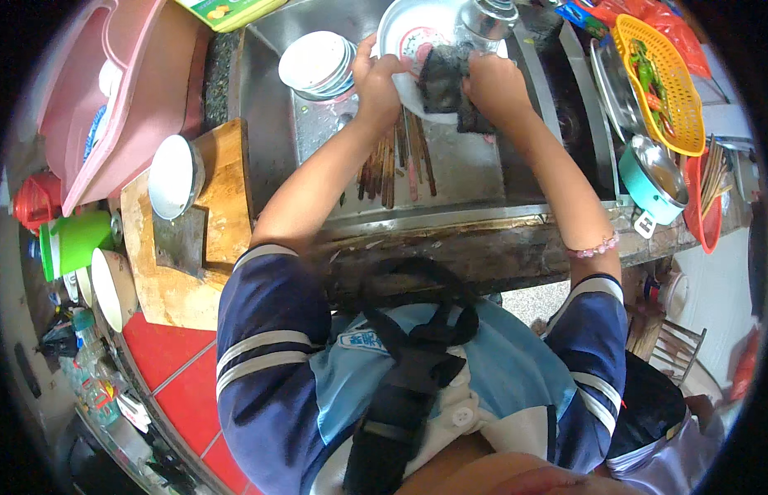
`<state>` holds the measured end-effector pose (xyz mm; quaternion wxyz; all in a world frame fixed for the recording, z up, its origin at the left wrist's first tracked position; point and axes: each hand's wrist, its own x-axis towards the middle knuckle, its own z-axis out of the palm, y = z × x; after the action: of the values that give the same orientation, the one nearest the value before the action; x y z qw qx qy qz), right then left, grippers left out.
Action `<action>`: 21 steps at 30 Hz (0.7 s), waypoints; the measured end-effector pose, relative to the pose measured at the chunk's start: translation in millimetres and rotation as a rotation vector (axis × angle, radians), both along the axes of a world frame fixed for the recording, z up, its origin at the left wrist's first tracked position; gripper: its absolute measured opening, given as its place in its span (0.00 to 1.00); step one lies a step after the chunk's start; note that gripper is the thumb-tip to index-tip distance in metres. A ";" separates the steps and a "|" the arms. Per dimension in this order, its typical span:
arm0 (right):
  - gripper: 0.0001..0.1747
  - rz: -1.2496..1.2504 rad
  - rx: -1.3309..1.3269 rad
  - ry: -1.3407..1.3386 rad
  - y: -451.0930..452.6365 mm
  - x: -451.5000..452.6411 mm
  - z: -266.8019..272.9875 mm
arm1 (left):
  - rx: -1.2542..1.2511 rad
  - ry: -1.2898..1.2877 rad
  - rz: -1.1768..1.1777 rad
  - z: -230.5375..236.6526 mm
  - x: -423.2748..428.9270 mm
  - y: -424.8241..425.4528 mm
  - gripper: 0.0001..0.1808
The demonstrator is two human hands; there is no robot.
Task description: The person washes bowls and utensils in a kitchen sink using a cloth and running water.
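My left hand (pixel 377 86) grips the left rim of a white basin (pixel 390 31) with a red floral pattern inside, its thumb over the edge. In my right hand (pixel 498 83) is a wet dark cloth (pixel 442 80), pressed against the basin's inner side. The basin is tilted over a stainless steel sink (pixel 464 173). Below it lie several wooden chopsticks (pixel 384 167), partly covered by the basin and my left hand. A stack of white dishes (pixel 316 62) stands in the sink left of that hand. Behind the cloth is a shiny metal object (pixel 488 25), cut off by the view.
At left, a white bowl (pixel 170 176) and a cleaver (pixel 182 241) rest on wooden cutting boards (pixel 173 297), near a pink tub (pixel 155 80). To the right are a yellow basket (pixel 681 105) of peppers and a turquoise pot (pixel 647 179). Another person's clothing (pixel 650 402) shows at lower right.
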<state>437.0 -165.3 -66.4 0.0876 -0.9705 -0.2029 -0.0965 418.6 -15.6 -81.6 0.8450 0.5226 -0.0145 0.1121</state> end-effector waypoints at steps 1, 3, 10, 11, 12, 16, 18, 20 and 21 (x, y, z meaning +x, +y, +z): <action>0.12 0.038 0.017 0.056 1.5 -3.2 1.3 | -0.040 0.025 0.010 -0.6 -0.3 -0.6 0.20; 0.13 0.118 0.134 0.104 7.9 -7.9 1.2 | -0.011 0.035 0.028 -3.4 0.0 -0.7 0.19; 0.17 0.310 0.457 0.204 25.9 -7.9 -12.7 | 0.075 0.051 0.046 -10.0 2.0 5.6 0.19; 0.18 0.395 0.517 0.160 26.4 -7.4 -13.6 | 0.026 0.066 0.034 -9.0 2.3 7.1 0.19; 0.20 0.463 0.552 0.145 25.8 -7.1 -13.4 | -0.027 0.059 0.025 -6.9 4.4 8.7 0.19; 0.24 0.605 0.453 0.246 17.6 -8.7 -4.3 | -0.158 0.063 -0.039 -1.2 2.2 13.9 0.17; 0.24 0.625 0.343 0.308 10.3 -10.4 4.5 | -0.154 0.096 -0.005 -0.8 -1.4 14.9 0.16; 0.25 0.648 0.319 0.313 1.9 -16.6 12.7 | -0.167 0.072 -0.018 -0.5 -2.5 15.6 0.16; 0.25 0.641 0.289 0.322 -2.7 -20.2 16.3 | -0.179 0.058 -0.028 -0.5 -3.0 15.6 0.16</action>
<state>416.8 -168.0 -50.1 0.2800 -0.8382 -0.4639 0.0617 415.6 -0.1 -82.2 0.8898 0.4480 0.0127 0.0860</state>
